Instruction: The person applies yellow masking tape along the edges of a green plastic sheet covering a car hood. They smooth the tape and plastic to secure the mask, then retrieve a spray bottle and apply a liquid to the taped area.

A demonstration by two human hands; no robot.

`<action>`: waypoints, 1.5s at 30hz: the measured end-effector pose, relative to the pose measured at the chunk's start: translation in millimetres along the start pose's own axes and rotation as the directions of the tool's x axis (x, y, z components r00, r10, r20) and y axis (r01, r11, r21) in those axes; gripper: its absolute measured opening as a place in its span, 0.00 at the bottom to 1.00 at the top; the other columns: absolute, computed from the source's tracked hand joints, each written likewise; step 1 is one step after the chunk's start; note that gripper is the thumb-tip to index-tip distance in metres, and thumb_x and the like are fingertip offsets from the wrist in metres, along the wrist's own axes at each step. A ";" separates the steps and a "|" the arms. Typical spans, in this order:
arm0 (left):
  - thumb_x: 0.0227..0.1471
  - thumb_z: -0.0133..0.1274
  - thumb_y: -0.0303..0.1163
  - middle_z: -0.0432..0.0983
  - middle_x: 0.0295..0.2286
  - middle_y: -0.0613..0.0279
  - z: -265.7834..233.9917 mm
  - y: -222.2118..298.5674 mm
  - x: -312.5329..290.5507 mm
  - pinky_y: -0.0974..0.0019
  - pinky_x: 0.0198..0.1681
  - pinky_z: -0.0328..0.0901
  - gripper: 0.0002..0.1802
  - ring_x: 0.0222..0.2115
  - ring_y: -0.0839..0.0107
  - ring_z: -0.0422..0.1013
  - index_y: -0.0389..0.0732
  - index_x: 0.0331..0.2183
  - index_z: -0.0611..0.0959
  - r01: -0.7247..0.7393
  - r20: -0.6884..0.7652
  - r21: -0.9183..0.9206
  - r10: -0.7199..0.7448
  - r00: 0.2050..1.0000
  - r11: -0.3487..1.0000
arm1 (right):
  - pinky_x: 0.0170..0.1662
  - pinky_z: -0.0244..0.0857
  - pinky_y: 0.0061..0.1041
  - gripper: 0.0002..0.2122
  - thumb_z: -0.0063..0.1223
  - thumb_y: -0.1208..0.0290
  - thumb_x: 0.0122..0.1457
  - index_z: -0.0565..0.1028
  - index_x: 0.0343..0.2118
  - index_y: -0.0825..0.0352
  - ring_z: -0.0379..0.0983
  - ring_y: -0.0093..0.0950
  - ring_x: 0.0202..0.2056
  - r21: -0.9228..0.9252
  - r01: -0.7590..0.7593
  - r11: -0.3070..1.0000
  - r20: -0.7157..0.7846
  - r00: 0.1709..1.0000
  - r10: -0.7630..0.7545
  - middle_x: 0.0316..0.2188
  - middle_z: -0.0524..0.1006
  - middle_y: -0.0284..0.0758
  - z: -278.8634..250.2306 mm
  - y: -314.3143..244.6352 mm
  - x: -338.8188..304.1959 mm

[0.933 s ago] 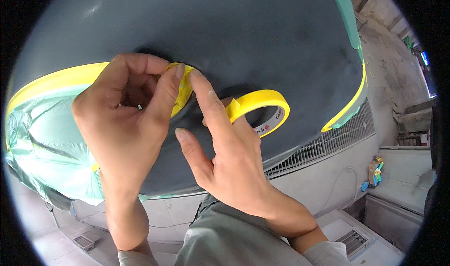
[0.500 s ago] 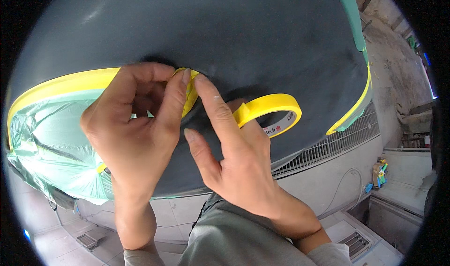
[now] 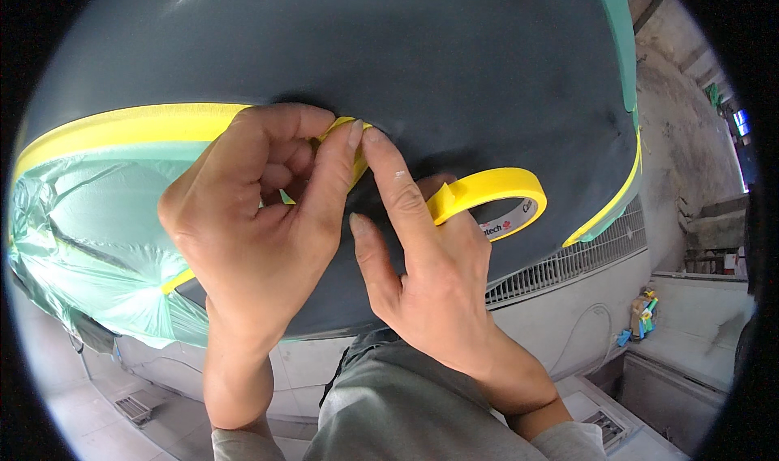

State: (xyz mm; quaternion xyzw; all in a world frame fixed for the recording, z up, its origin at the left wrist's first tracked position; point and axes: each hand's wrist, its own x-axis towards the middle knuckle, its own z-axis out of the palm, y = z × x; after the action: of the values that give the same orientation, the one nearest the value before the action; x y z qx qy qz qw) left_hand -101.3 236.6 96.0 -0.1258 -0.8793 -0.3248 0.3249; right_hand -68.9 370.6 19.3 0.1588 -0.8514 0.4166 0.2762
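A dark grey, matte, curved panel (image 3: 454,63) that looks like a vehicle body part is in front of me. Yellow masking tape (image 3: 138,127) runs along its left edge over crinkled green film (image 3: 89,209). My left hand (image 3: 260,209) is closed, pinching a short bit of yellow tape (image 3: 359,166) between thumb and bent fingers against the panel. The index fingertip of my right hand (image 3: 438,274) meets the left thumb tip there. A roll of yellow masking tape (image 3: 511,183) hangs round other fingers of that right hand, its loose end sticking up. Those fingers are partly hidden.
More yellow tape (image 3: 621,197) and green film (image 3: 613,31) edge the panel on the right. Below lies a floor grating (image 3: 568,258) beside pale floor tiles. A small bundle of colourful items (image 3: 643,315) and a thin hose (image 3: 580,323) lie at the right.
Both hands have shifted slightly right along the panel, keeping nearly the same pose. A longer stretch of the left tape strip now shows beside my left hand.
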 end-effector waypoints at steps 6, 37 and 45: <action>0.53 0.72 0.23 0.84 0.24 0.68 -1.9 0.7 -0.3 0.81 0.30 0.70 0.07 0.24 0.86 0.76 0.33 0.33 0.89 0.037 0.006 -0.024 -0.037 0.999 0.999 | 0.28 0.66 0.38 0.32 0.61 0.70 0.62 0.67 0.71 0.60 0.68 0.40 0.24 0.022 0.038 0.999 -0.012 0.999 -0.038 0.24 0.72 0.39 1.4 4.1 1.7; 0.57 0.68 0.23 0.84 0.25 0.67 5.0 6.0 -9.8 0.80 0.30 0.68 0.06 0.25 0.86 0.75 0.31 0.34 0.87 0.225 -0.035 -0.243 -0.240 0.970 0.944 | 0.29 0.68 0.38 0.35 0.65 0.68 0.60 0.67 0.71 0.58 0.69 0.40 0.23 0.046 0.100 0.994 0.076 0.992 -0.103 0.24 0.74 0.38 -12.4 11.8 8.8; 0.56 0.69 0.24 0.83 0.23 0.68 5.7 1.7 -10.7 0.79 0.28 0.68 0.06 0.23 0.87 0.74 0.31 0.33 0.88 0.183 -0.064 -0.228 -0.203 0.977 0.956 | 0.29 0.68 0.39 0.34 0.64 0.70 0.60 0.68 0.71 0.59 0.69 0.39 0.22 -0.005 0.068 0.998 0.107 0.992 -0.067 0.22 0.73 0.38 -14.9 6.5 11.4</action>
State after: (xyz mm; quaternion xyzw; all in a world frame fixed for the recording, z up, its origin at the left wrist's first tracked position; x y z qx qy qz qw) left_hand -95.2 241.5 86.6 -0.0604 -0.8308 -0.4558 0.3136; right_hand -76.2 385.9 29.7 0.2083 -0.8610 0.3941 0.2448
